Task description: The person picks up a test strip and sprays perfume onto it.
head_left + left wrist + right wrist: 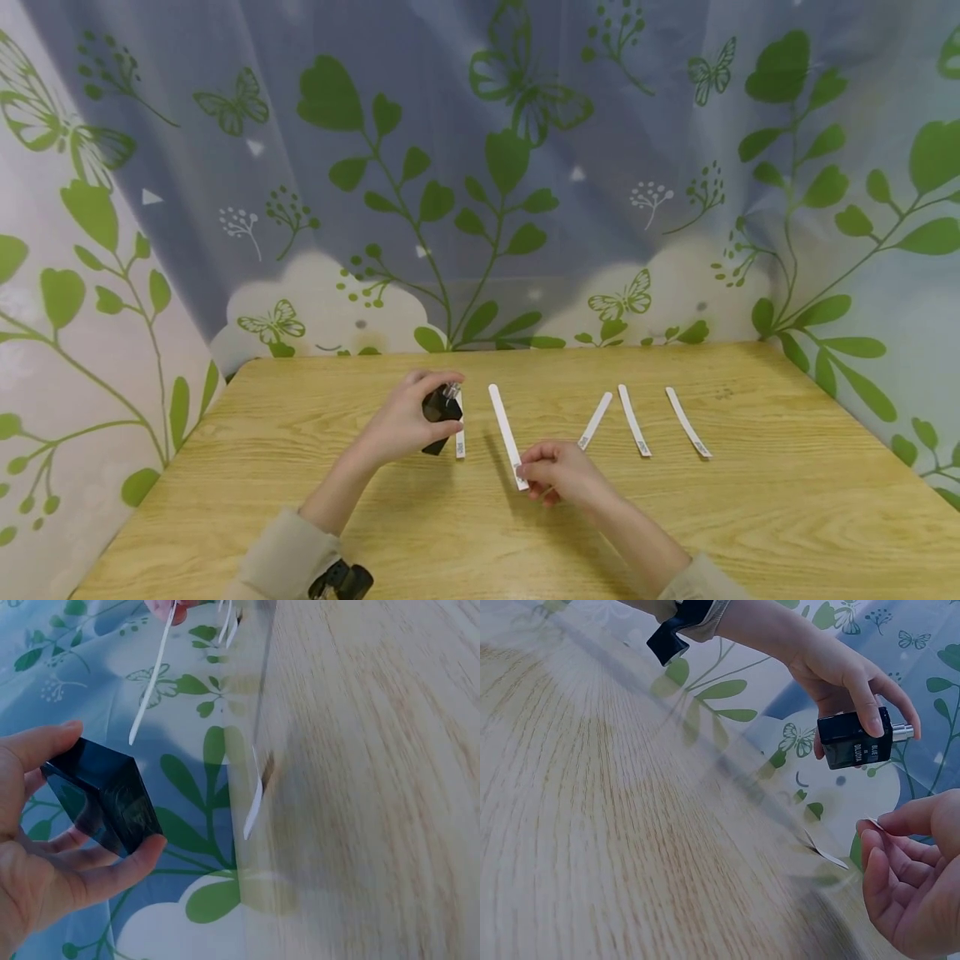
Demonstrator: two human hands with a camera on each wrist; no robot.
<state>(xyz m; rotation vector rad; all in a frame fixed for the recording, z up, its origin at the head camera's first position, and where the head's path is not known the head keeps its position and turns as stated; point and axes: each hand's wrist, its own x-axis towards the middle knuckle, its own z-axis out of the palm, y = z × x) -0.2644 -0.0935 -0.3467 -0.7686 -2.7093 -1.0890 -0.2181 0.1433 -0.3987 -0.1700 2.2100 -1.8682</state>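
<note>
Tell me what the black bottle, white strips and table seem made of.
Black bottle: glass or perhaps plastic, glossy by its reflections; its silvery nozzle looks metallic. White strips: likely matte paper or card, thin and gently bent. Table: seemingly wood or laminate, smooth-looking, with visible grain.

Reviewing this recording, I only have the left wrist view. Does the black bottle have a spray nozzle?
Observer: Yes. The right wrist view shows a silver nozzle on the bottle that the left hand holds.

Operator: Any print on the strip in the other hand?

Observer: Yes. In the head view, small dark print shows at the end of the held strip, where the right hand pinches it.

Operator: How many strips rest on the table?

Observer: Four on the table in the head view: one strip partly hidden by the bottle, and three strips right of the held one.
</note>
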